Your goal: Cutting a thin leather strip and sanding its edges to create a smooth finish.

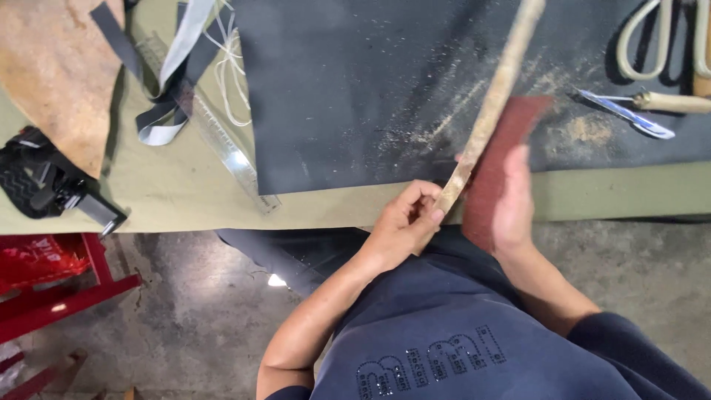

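Over the table edge, wooden strip (pixel 490 104) slanting up-right, left hand (pixel 404 222) pinching its near end

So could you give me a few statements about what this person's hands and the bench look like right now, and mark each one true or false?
1. The left hand pinches the lower end of a long wooden strip. True.
2. The right hand presses a blue sponge against the strip. False: it holds a reddish-brown sheet of sandpaper.
3. Pale dust lies scattered on the dark mat. True.
4. A clear ruler lies left of the mat. True.
5. The knife with the wooden handle is in the right hand. False: it lies on the mat at the far right, untouched.
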